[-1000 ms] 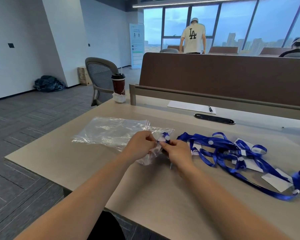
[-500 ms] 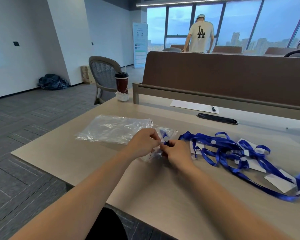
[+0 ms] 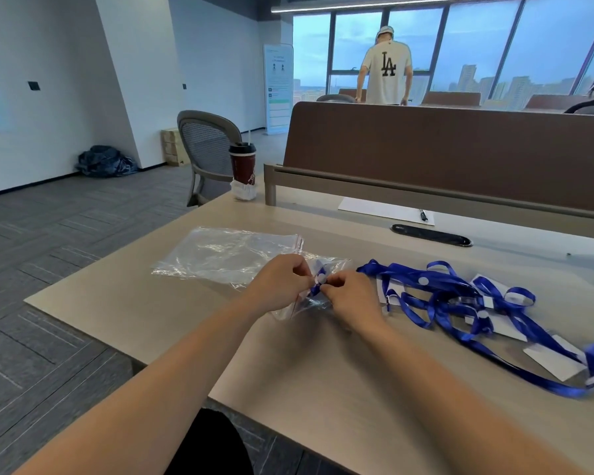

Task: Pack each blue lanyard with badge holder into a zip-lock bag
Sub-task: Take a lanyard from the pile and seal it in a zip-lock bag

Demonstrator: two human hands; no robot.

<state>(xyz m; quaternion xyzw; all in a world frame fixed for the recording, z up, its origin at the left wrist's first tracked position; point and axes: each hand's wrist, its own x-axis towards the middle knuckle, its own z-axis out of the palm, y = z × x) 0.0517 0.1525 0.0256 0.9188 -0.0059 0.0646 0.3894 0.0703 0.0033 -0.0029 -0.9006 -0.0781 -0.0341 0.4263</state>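
My left hand (image 3: 282, 286) and my right hand (image 3: 352, 298) meet at the middle of the desk. Between their fingertips sits a bunched blue lanyard (image 3: 318, 286) at the mouth of a clear zip-lock bag (image 3: 309, 305). Both hands pinch the bag's opening with the lanyard partly inside; the badge holder is hidden by my fingers. A tangle of several blue lanyards with badge holders (image 3: 460, 296) lies to the right. A stack of empty clear zip-lock bags (image 3: 227, 255) lies flat to the left, behind my left hand.
A dark red cup (image 3: 242, 166) stands at the desk's far left corner. A sheet of paper (image 3: 378, 207) with a pen (image 3: 423, 215) and a black cable slot (image 3: 431, 235) lie before the brown partition (image 3: 443, 149). A grey chair (image 3: 206, 149) stands beyond; a person stands by the windows.
The view has shifted slightly. My hands stay together at the bag's mouth, and my fingertips have worked the lanyard a little further in.
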